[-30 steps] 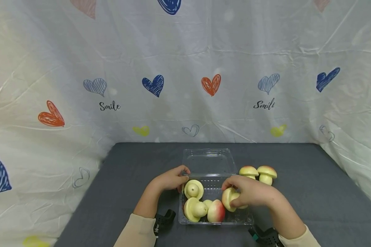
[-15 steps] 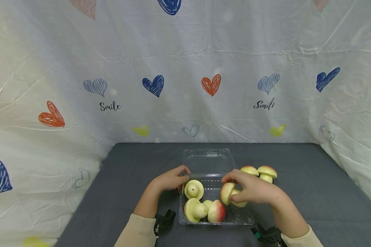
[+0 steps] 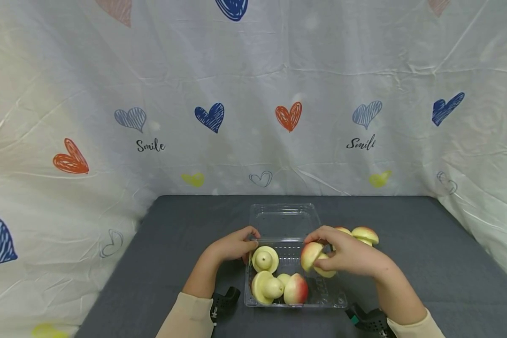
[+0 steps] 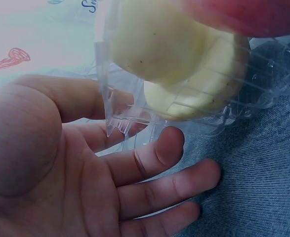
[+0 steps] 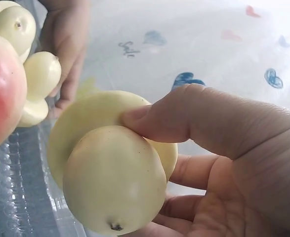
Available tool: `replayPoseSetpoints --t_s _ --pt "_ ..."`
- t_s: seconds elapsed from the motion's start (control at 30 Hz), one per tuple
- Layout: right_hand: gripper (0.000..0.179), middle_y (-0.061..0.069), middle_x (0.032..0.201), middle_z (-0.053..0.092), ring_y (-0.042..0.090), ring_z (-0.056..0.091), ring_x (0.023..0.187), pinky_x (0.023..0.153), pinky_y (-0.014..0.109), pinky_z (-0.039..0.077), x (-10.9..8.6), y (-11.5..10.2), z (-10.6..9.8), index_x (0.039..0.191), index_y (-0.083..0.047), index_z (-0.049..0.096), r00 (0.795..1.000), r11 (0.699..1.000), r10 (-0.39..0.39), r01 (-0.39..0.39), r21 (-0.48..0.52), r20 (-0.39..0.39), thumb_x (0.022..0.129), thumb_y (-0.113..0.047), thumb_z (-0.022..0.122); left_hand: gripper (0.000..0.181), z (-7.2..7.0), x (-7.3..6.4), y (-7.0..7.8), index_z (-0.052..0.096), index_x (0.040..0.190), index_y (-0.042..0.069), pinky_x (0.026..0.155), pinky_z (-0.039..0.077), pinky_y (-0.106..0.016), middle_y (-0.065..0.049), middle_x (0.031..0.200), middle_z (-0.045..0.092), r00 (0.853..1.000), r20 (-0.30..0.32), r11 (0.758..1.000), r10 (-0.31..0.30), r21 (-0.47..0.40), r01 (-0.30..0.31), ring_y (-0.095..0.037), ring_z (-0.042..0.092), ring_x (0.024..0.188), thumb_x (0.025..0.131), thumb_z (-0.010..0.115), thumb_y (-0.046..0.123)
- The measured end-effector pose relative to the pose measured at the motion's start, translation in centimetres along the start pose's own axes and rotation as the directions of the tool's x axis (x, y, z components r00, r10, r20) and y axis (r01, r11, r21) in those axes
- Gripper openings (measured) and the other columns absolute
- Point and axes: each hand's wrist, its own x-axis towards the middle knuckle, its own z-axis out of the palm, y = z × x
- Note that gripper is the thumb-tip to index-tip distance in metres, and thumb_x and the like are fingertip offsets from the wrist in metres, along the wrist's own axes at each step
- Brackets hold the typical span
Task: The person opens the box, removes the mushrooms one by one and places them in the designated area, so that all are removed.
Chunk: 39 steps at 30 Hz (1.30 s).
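Your right hand (image 3: 345, 251) grips a mushroom-shaped piece (image 3: 310, 256), thumb pressed on the cap beside the stem; from your head view, that piece hangs before your fingertips, over the right part of the clear box (image 3: 288, 260). Your left hand (image 3: 234, 244) pinches the box at its left rear corner with thumb and index finger, other fingers apart. Three other pieces (image 3: 295, 288) lie inside the box, left and front; two more pieces (image 3: 365, 233) stand off the box's right rear corner, partly hidden by your right hand.
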Motion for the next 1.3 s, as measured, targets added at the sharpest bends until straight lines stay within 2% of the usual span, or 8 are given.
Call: replayPoseSetpoints --t_s 0.13,0.27,0.57,0.73,0.87,0.93,1.13,1.3 --pt "0.042 0.008 0.114 0.063 0.017 0.058 0.097 0.072 0.029 0.053 0.0 0.0 -0.2 0.128 0.0 0.06 1.0 0.999 0.005 -0.006 0.047 0.012 0.09 -0.009 0.077 0.024 0.0 -0.1 0.1 0.053 0.128 0.006 0.06 0.044 -0.036 -0.008 0.076 0.063 1.0 -0.001 1.0 -0.001 0.005 0.001 -0.024 0.061 0.063 0.108 0.051 0.018" --pt "0.038 0.007 0.11 0.066 0.018 0.06 0.097 0.075 0.03 0.054 0.0 -0.1 -0.4 0.126 -0.002 0.06 1.0 0.997 -0.004 0.002 0.075 0.022 0.091 -0.008 0.076 0.024 0.0 -0.1 0.2 0.053 0.129 0.006 0.061 0.044 -0.036 -0.009 0.076 0.063 1.0 0.001 1.0 -0.006 0.009 0.006 -0.025 0.061 0.065 0.108 0.051 0.018" --pt "0.041 0.014 0.115 0.062 0.019 0.06 0.099 0.078 0.03 0.055 -0.6 0.0 -1.1 0.131 0.002 0.055 1.0 0.99 0.026 -0.027 0.136 0.01 0.095 -0.008 0.071 0.025 0.0 -0.1 0.2 0.053 0.13 0.007 0.061 0.043 -0.036 -0.01 0.075 0.063 1.0 0.0 1.0 -0.008 0.012 0.008 -0.025 0.061 0.064 0.108 0.051 0.018" --pt "0.044 0.012 0.12 0.062 0.016 0.063 0.099 0.083 0.032 0.055 -1.1 0.2 -1.5 0.134 0.004 0.056 0.999 0.998 -0.003 0.005 0.065 -0.043 0.094 -0.008 0.072 0.025 -0.1 -0.1 0.3 0.053 0.129 0.006 0.061 0.043 -0.036 -0.01 0.075 0.063 1.0 -0.002 1.0 -0.011 0.016 0.011 -0.025 0.061 0.064 0.107 0.051 0.017" --pt "0.044 0.003 0.116 0.064 0.012 0.063 0.096 0.08 0.03 0.055 -1.5 0.2 -1.9 0.133 -0.008 0.062 0.995 0.997 0.014 -0.022 -0.075 -0.103 0.092 -0.017 0.076 0.025 -0.1 -0.1 0.3 0.054 0.13 0.006 0.06 0.043 -0.036 -0.01 0.075 0.063 1.0 -0.004 1.0 -0.015 0.01 0.015 -0.025 0.061 0.064 0.107 0.051 0.017" --pt "0.045 0.002 0.117 0.063 0.012 0.062 0.097 0.079 0.029 0.055 -1.7 0.2 -2.2 0.134 -0.011 0.062 0.993 0.995 0.024 -0.035 -0.096 -0.111 0.092 -0.02 0.077 0.025 -0.1 -0.1 0.3 0.053 0.13 0.006 0.06 0.043 -0.036 -0.01 0.075 0.063 1.0 -0.003 1.0 -0.016 0.006 0.016 -0.025 0.061 0.064 0.107 0.051 0.017" --pt "0.044 0.014 0.125 0.058 0.017 0.059 0.104 0.083 0.032 0.055 -2.0 0.4 -2.7 0.136 -0.001 0.057 0.997 0.999 -0.023 0.026 0.031 -0.077 0.097 -0.013 0.073 0.025 0.0 -0.2 0.4 0.054 0.13 0.006 0.06 0.042 -0.037 -0.012 0.075 0.063 1.0 -0.002 1.0 -0.017 0.006 0.017 -0.028 0.061 0.064 0.107 0.051 0.018" --pt "0.042 0.014 0.124 0.059 0.015 0.06 0.104 0.084 0.032 0.055 -2.1 0.6 -2.9 0.134 0.001 0.058 0.996 0.998 -0.03 0.035 0.056 -0.088 0.097 -0.012 0.073 0.024 0.0 -0.2 0.3 0.054 0.128 0.008 0.06 0.042 -0.037 -0.013 0.075 0.063 1.0 -0.005 1.0 -0.019 0.006 0.019 -0.028 0.061 0.064 0.107 0.052 0.019"
